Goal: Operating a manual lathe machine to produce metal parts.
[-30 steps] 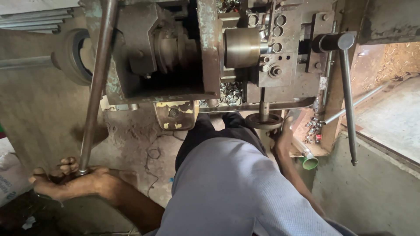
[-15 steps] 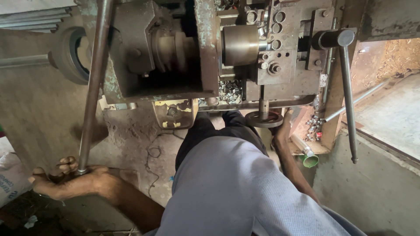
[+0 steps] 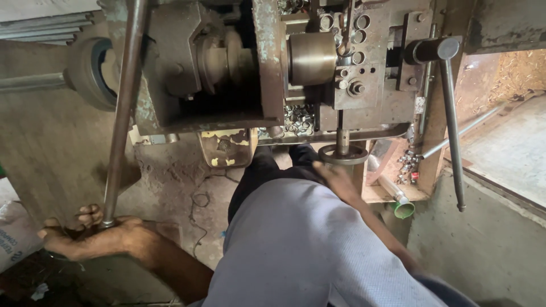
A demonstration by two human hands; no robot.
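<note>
Below the machine, left hand (image 3: 94, 236) grips closed around the long steel rod's (image 3: 122, 108) lower end. Right hand (image 3: 335, 176) reaches near the small handwheel (image 3: 342, 154); blurred, grip indeterminate.

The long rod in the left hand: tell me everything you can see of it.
The rod is a long, thin, round bar, dull grey-brown metal by its look, plain along its length. It stands nearly upright, leaning slightly right toward the top, and runs out of view at the top edge, crossing in front of the machine. Its lower end sits in the left hand, fingers curled around it.
</note>
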